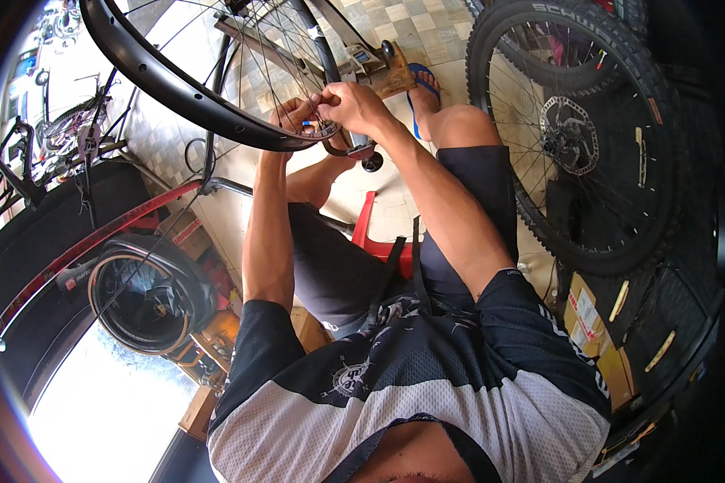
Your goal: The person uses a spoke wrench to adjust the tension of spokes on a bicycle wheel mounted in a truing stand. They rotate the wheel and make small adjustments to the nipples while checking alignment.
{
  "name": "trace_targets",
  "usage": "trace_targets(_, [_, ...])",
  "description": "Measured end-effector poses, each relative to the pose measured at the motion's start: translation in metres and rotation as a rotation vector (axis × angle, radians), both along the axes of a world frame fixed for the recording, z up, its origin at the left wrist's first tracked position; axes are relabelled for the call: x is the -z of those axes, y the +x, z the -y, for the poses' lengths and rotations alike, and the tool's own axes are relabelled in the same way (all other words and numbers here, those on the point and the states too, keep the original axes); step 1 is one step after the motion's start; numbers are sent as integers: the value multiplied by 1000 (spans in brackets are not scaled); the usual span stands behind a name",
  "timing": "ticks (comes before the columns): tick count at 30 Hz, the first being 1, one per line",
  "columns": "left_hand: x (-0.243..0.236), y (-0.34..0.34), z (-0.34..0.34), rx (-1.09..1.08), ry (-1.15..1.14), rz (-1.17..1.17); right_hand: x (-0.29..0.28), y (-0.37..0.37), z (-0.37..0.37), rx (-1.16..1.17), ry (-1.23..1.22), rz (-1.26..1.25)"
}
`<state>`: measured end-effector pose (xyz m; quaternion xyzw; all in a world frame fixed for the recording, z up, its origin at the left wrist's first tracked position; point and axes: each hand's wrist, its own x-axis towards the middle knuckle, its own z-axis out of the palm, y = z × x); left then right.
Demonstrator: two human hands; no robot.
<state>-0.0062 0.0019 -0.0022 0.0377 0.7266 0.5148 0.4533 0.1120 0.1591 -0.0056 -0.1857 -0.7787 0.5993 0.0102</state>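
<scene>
A black bicycle rim (pixel 187 98) with thin spokes sits in front of me in a metal wheel stand (pixel 330 50). At its near edge, my left hand (pixel 292 117) is closed, its fingers bent around the spoke ends. A small blue spot shows beside those fingers, too small to name. Right against it, my right hand (pixel 353 107) is closed in a pinch just over the rim. Whatever the two hands grip is hidden by the fingers. Just below them is a curved arm of the stand with a black knob (pixel 372 162).
On the right leans a wheel with a knobby tyre (pixel 491 161) and a disc rotor (pixel 569 135). Red stool (pixel 368 229) parts show between my legs. To the left are a red bar (pixel 97 233), stacked tyres (pixel 141 302) and bicycle parts (pixel 89 133). Cardboard (pixel 586 310) lies at lower right.
</scene>
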Motion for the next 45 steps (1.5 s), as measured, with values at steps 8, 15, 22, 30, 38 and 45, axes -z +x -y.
trace_targets(8, [-15,10,-7,-54,-125,-174,10,-2,0,4,-120,-13])
trace_targets(15, [-3,7,-3,-150,18,-96,13,1,-16,215,-47,64])
trace_targets(22, [9,10,-7,-71,112,-22,22,2,-8,148,-82,107])
trace_targets(30, [11,2,-8,56,32,3,13,5,-6,56,17,32])
trace_targets(38, [12,0,-11,75,86,13,12,5,-11,40,-78,45])
trace_targets(45, [13,9,-18,41,104,-162,23,1,-8,51,-9,82])
